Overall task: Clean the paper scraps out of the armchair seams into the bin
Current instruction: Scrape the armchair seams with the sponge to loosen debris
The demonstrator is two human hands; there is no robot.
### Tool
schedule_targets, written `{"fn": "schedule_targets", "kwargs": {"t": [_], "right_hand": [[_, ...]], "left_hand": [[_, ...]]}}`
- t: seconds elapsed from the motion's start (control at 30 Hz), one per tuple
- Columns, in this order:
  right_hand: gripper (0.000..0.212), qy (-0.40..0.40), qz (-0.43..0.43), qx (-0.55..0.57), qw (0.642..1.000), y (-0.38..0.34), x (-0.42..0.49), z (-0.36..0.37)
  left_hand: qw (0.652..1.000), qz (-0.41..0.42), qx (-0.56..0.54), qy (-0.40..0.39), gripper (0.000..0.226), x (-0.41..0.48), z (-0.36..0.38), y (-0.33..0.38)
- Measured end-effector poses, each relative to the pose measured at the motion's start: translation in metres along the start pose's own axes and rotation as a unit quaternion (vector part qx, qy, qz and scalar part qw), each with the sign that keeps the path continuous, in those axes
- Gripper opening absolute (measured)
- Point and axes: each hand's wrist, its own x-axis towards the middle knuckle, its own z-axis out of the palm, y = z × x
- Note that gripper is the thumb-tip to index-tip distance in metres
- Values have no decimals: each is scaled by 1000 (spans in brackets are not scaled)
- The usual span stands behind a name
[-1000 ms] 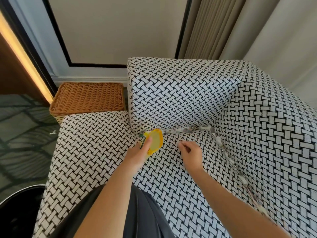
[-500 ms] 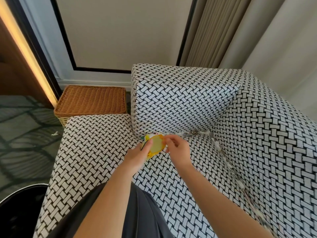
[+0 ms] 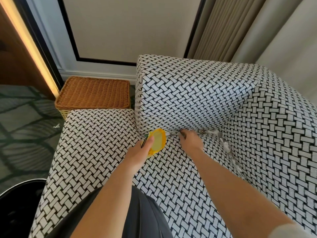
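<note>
Fingers [image 3: 183, 135] of right hand [image 3: 190, 141] curling down into the armchair [image 3: 188, 93] seam at frame centre, digging at paper scraps [image 3: 225, 145]; whether any are pinched, cannot tell. Left hand [image 3: 139, 152] gripping yellow container [image 3: 159, 140] just beside, mouth facing the seam. Risk: scraps flicking past the container onto the seat, or getting pushed deeper. Bin [image 3: 18, 206] sitting lower left, well apart.
</note>
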Motion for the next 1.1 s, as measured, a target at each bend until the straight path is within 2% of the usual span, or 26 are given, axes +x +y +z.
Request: {"fn": "schedule_targets", "kwargs": {"t": [0.17,0.27,0.37,0.57,0.8,0.87,0.97,1.03,1.1], "right_hand": [[38,-93,-23,-35,995,2,17,-12],[37,-102,-44,-36,993,4,17,-15],[32,-67,-46,-24,996,3,11,-14],[23,78,-73,20,994,8,-10,3],[18,52,-53,174,982,12,-31,0],[18,29,-51,262,963,8,-41,-3],[24,13,-73,395,916,-6,-59,-19],[20,3,-107,437,893,-18,-70,-33],[16,-9,-152,436,887,-31,-79,-41]], "left_hand": [[1000,14,6,7,122,1,-1,2],[1000,14,12,11,121,0,-1,3],[1000,18,16,11,128,2,-1,2],[1000,9,22,15,126,0,1,1],[1000,-1,17,13,120,-10,1,5],[1000,-5,18,9,122,-15,1,7],[1000,-14,13,4,122,-22,-1,10],[1000,-14,18,3,104,-28,-1,13],[1000,-6,20,3,81,-29,-1,12]]}}
